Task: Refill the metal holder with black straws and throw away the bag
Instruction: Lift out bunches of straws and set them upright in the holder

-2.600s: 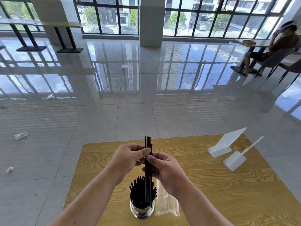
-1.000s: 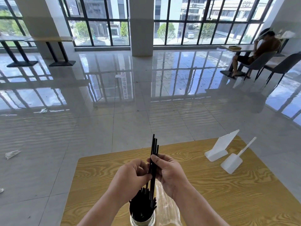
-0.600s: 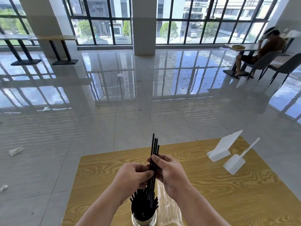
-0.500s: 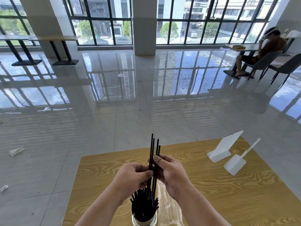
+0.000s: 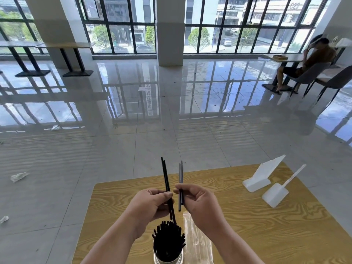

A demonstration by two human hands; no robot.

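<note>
While both hands are working over the table [image 5: 266, 235], the left hand [image 5: 150, 202] is pinching two black straws [image 5: 165, 176] between thumb and fingers. Their long axis is running near upright, tops leaning slightly left. Their lower ends are reaching down below the grip to the bundle [image 5: 168, 239] standing in the metal holder [image 5: 168, 259]; touching or just short, can't tell.

The holder is sitting directly under the left grip, so the left hand is the nearer one. I'm judging the next move as a straight drop along the straws' own axis.

Moving right, the right hand [image 5: 198, 201] is pinching a second pair of straws [image 5: 180, 178], upright, bottom ends hanging free just below its fingers. They are hanging above the holder's mouth and slightly right of it, so I'm expecting that pair to need a small shift left before going in.

Below the right grip, the clear bag [image 5: 198, 242] is lying flat on the table just beside the holder. It is looking empty and is not binned yet.
</note>
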